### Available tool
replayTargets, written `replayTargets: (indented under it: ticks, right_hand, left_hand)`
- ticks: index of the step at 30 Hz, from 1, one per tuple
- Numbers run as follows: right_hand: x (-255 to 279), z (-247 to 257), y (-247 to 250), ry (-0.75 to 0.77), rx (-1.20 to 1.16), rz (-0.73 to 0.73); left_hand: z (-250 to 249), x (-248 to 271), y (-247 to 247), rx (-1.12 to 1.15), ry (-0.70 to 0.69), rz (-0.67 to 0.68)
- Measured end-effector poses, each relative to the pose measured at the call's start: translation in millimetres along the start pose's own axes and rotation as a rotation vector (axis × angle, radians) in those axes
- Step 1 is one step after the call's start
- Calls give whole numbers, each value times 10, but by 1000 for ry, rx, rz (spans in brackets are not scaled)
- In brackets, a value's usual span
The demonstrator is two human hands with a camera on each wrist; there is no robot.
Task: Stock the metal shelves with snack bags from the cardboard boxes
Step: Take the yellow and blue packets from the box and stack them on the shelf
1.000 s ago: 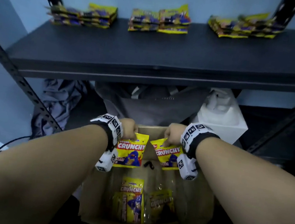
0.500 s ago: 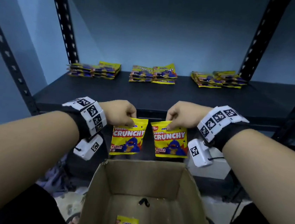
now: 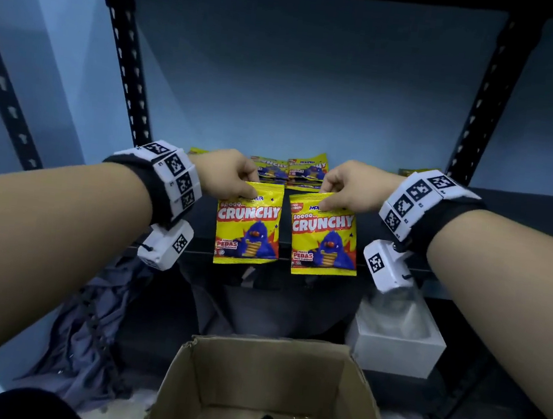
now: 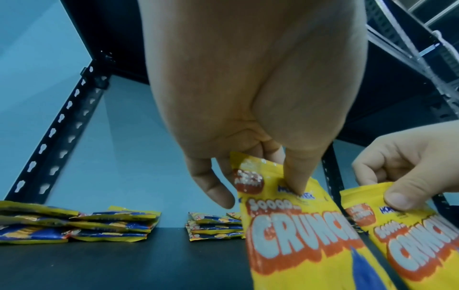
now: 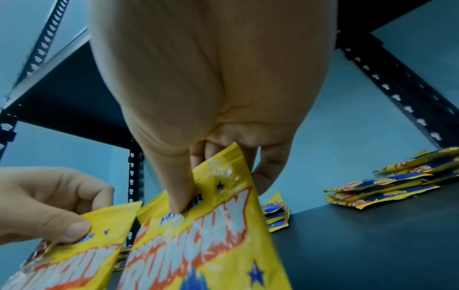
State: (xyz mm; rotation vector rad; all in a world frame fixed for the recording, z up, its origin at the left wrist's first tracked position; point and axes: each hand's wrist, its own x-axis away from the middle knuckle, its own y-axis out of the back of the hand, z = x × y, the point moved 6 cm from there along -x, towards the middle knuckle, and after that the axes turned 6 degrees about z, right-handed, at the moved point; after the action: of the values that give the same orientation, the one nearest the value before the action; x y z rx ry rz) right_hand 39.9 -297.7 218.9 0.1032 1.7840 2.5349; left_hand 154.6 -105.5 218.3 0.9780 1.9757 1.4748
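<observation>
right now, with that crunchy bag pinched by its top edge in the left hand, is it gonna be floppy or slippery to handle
Probably light: the left hand carries the left snack bag by a thumb-and-finger pinch at its top seal. Likely semi-floppy, since it hangs fairly flat yet looks creased near the seal. The glossy film may be slippery, though the bags already on the shelf sit in low piles.

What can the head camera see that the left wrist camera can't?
Only the head view shows the cardboard box below, the white box and the grey cloth.

Only the left wrist view shows the left-hand stack of snack bags lying flat on the shelf.

Both show the left hand and right hand each pinching a yellow Crunchy bag by its top edge.
</observation>
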Motion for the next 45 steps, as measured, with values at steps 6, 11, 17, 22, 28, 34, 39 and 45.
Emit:
replayTargets:
  ticks: [6,11,17,22,28,34,39,45]
  right_hand:
    - [-270,-162,42,-69,-7,-78]
    - [-439,-266,-42,-119,82,-112]
    - [-472,-342,-140,-137,105,-97]
    - [-390,-363,-105,-139,44,-86]
    - [-205,-329,-69,-169,86,-57]
    - [22,-318,-297,-339,227,19]
    - [179,-318,-456,-471,159,40]
    - [249,-343,-514,-566,-25,-56]
  left_hand:
    - [114,-301,9,-23,32,-52]
    - [197,-511,-95,-92,63,-6]
    - [266,-568,-229,-141,86,78]
    - [307,-458,-202,-86,85,88]
    - [247,-212,-175,-154,100,95]
    - [357,41,-431,-266,290,132]
    - [408,170,-582,-217,428,94]
    - [435,225,-634,98,494,33]
